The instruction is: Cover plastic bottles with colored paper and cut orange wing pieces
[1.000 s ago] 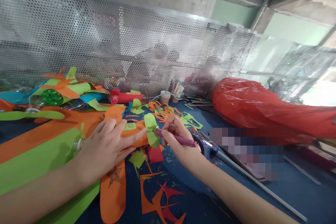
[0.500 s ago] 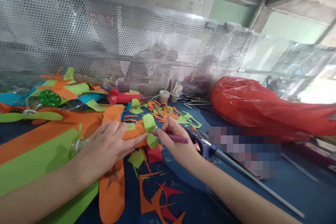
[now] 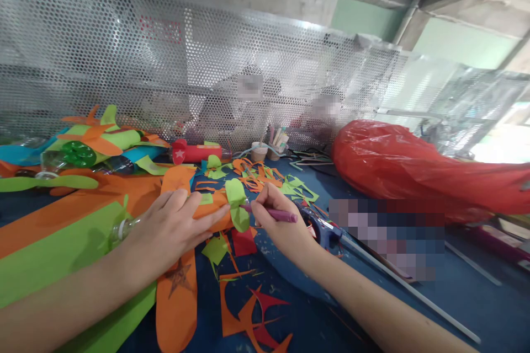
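Observation:
A toy plane with an orange body (image 3: 215, 210) lies in front of me, its long orange wing (image 3: 178, 314) marked with a dark star. My left hand (image 3: 165, 223) grips the body from above, with the index finger stretched along it. Green foam tail pieces (image 3: 237, 204) stand at the body's right end, and a clear bottle neck with a white cap (image 3: 122, 230) shows beyond my left wrist. My right hand (image 3: 278, 212) pinches a purple pen (image 3: 286, 215). The pen's tip is at the green pieces; whether it touches them I cannot tell.
Orange, red and green foam scraps (image 3: 244, 309) litter the blue table. Large foam sheets (image 3: 37, 265) and finished-looking planes (image 3: 91, 143) lie left. A red plastic bag (image 3: 393, 160), a blue glue gun (image 3: 327, 234), a white rod (image 3: 409, 287) and cups (image 3: 259, 151) stand or lie around.
My right hand has shifted very slightly, and the pen with it. Along the plane's body my left index finger has drawn back a little. The plane stays in place.

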